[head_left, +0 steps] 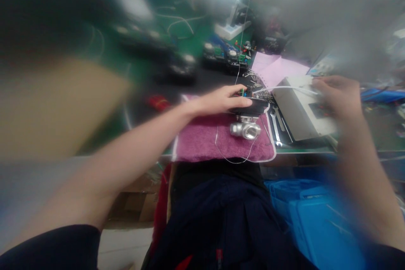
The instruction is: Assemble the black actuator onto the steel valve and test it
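Two blue bins [316,215] nearest, below bench edge | purple towel [202,141] on bench bears silver valve [246,130] | left hand [221,99], fingers flat and extended, rests on black device [249,107] above valve | right hand [340,99] on white box [300,109], grip blurred, undeterminable | pink paper [278,69], circuit boards [226,55] beyond

A green-topped workbench [190,46] carries a magenta terry towel [202,141], a pink paper sheet [281,71], a white rectangular box [299,112] and steel wrenches [274,126].
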`<state>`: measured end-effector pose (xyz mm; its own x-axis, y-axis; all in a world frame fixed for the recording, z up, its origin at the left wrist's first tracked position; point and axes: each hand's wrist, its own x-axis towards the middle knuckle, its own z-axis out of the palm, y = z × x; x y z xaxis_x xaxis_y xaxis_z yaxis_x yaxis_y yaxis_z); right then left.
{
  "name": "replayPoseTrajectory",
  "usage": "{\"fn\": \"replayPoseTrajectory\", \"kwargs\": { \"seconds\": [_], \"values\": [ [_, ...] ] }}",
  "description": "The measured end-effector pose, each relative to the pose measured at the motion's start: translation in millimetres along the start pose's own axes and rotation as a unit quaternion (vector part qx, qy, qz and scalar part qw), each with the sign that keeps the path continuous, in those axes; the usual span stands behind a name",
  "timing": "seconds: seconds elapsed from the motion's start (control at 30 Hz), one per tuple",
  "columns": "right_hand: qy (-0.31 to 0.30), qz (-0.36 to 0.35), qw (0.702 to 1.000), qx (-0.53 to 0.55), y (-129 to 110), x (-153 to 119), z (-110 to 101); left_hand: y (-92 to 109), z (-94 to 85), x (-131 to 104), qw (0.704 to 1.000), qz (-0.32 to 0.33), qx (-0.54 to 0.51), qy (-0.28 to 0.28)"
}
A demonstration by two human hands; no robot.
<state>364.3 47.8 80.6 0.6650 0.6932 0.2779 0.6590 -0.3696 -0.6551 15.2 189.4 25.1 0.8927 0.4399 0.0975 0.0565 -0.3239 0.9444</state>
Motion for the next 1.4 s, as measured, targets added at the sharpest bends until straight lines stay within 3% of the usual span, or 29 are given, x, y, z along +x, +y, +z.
{"fn": "replayPoseTrajectory", "kwargs": {
  "seconds": [1.03,1.4],
  "values": [
    [0.001,0.03,0.999,-0.02,-1.0,-0.1,1.9,0.6,1.5,2.2,1.0,0.006,-0.012,0.003],
    [-0.012,0.012,1.0,-0.01,5.1,7.2,2.3,0.5,0.6,2.3,0.999,0.005,-0.041,-0.028]
  ]
}}
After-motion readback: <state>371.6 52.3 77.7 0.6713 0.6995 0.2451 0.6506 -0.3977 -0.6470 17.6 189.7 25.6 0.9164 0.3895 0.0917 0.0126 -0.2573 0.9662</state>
